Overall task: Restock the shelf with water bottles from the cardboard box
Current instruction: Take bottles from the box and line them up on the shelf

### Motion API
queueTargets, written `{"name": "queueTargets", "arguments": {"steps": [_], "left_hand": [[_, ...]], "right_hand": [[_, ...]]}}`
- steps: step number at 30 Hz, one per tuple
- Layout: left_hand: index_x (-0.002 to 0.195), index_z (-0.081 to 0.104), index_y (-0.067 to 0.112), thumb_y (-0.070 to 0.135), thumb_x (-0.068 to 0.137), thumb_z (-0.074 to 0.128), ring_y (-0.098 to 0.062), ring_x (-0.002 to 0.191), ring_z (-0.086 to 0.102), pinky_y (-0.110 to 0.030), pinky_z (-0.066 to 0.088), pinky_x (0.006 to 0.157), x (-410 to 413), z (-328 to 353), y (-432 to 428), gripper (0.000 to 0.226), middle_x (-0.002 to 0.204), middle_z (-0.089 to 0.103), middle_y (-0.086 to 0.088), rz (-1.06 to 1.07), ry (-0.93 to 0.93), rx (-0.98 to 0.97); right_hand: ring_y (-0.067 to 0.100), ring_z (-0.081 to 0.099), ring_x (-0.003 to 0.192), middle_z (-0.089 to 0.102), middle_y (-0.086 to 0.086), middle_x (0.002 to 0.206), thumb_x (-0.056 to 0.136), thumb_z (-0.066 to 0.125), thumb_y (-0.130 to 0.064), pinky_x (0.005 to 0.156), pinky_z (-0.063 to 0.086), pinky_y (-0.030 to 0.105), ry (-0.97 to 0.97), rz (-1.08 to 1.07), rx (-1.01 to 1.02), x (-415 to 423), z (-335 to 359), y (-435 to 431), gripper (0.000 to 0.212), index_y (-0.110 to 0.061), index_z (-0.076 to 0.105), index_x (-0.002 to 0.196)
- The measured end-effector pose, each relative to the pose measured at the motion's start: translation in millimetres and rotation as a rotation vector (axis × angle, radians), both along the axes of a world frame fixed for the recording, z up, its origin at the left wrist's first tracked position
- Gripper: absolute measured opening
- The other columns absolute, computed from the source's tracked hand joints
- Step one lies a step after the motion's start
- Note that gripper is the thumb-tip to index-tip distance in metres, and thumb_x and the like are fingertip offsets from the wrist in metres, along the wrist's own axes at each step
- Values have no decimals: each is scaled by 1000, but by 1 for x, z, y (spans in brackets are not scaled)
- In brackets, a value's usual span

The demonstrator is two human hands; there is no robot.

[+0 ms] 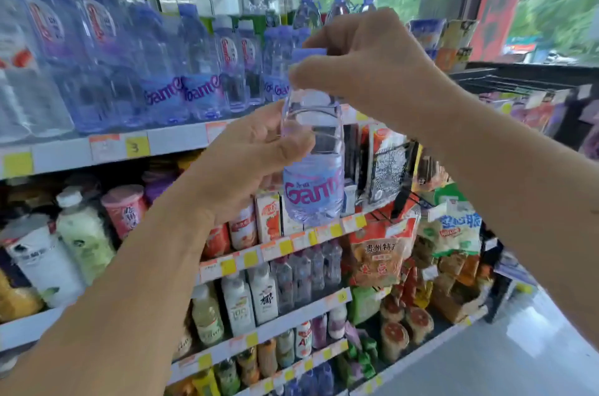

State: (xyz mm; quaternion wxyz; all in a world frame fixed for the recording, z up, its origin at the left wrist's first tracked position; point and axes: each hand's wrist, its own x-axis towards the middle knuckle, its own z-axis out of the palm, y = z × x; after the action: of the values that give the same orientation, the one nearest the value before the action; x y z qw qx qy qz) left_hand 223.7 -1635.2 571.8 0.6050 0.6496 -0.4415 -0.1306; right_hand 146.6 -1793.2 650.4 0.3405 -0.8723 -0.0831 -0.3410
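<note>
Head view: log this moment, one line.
left hand: grips clear plastic water bottle body | right hand: holds its blue cap | bottle: upright, unshelved

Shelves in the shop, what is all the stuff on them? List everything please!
Clear plastic water bottle with blue label: one, held up in front.
Clear blue-capped water bottles: many, top shelf.
White plastic drink bottles: several, left, below that shelf.
Red-and-white drink cartons: a few, centre, behind the held bottle.
Orange and green snack bags: many, right end.
Yellow price tags: many, shelf edges.
Left hand: one, grips the held bottle's body.
Right hand: one, pinches its cap.
</note>
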Motion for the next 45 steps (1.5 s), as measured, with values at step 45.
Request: {"name": "queueTargets", "arguments": {"steps": [45], "left_hand": [[147,41,23,31,90,67,-19,128,49,-47,40,108,215,44,-155,63,146,49,2,843,-22,178]], "right_hand": [[20,65,89,69,-2,101,52,68,-69,76,56,37,340,-92,-17,315,-44,-185,75,-23,60,110]]}}
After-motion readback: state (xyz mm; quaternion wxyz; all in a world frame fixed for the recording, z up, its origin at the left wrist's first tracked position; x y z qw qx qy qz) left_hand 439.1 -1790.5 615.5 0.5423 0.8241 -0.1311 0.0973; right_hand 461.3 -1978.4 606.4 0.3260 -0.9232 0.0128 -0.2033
